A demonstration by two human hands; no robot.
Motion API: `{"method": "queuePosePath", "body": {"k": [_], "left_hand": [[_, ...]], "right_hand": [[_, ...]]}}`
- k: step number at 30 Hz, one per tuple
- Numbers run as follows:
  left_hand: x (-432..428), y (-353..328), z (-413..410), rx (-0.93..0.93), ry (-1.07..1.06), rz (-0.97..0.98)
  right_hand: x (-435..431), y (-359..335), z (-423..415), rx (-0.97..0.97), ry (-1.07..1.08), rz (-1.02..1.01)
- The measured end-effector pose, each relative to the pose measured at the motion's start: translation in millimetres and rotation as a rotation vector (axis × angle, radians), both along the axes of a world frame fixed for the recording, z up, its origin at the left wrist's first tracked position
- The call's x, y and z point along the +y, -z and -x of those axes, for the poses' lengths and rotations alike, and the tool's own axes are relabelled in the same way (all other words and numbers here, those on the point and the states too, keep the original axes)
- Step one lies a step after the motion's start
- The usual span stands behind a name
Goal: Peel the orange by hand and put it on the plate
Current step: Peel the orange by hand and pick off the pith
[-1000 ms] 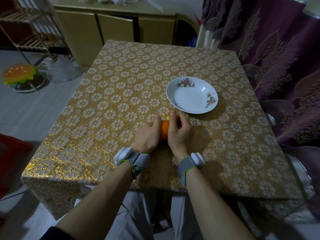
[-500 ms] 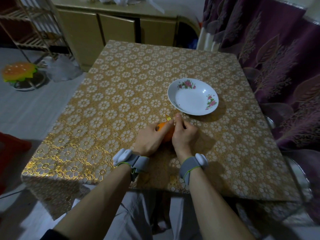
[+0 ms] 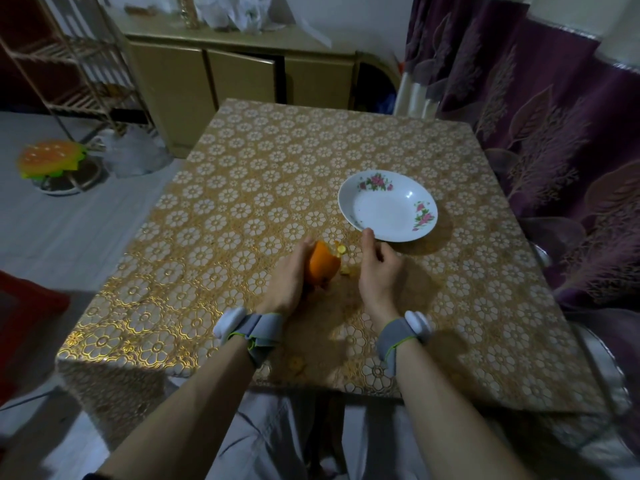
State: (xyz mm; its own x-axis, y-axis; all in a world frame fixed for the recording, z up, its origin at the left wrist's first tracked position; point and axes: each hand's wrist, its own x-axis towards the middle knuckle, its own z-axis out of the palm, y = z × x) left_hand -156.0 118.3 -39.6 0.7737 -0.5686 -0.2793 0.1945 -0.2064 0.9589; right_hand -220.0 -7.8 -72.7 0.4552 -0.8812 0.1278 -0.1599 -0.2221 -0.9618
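My left hand (image 3: 287,282) grips the orange (image 3: 322,265) just above the table, near the front middle. The top of its peel is torn open with a ragged edge. My right hand (image 3: 375,271) has come off the fruit and hovers a short way to its right, fingers loosely curled, with nothing visible in them. Small yellow peel scraps (image 3: 341,251) lie on the cloth between my hands. The white plate (image 3: 388,216) with pink flowers stands empty just beyond my right hand.
The table (image 3: 242,188) wears a gold floral cloth. Another peel bit (image 3: 298,363) lies near the front edge. A purple curtain (image 3: 554,140) hangs close on the right. A cabinet (image 3: 242,77) stands behind, with a burger-shaped stool (image 3: 52,162) on the floor to the left.
My right hand has let go of the orange and moved right, away from it. My left hand has tilted the orange so its torn top shows. Peel scraps now lie on the cloth.
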Motion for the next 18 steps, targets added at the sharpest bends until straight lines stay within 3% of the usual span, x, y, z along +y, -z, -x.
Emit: {"method": "queuePosePath", "body": {"k": [7, 12, 18], "left_hand": [[-2, 8, 1, -0.038, 0.028, -0.02], [-8, 22, -3, -0.25, 0.058, -0.134], [-13, 27, 0, -0.317, 0.02, -0.225]], "right_hand": [[-7, 1, 5, 0.177, -0.093, 0.379], [11, -7, 17, 0.236, -0.392, 0.235], [6, 13, 26, 0.211, -0.496, 0.338]]}}
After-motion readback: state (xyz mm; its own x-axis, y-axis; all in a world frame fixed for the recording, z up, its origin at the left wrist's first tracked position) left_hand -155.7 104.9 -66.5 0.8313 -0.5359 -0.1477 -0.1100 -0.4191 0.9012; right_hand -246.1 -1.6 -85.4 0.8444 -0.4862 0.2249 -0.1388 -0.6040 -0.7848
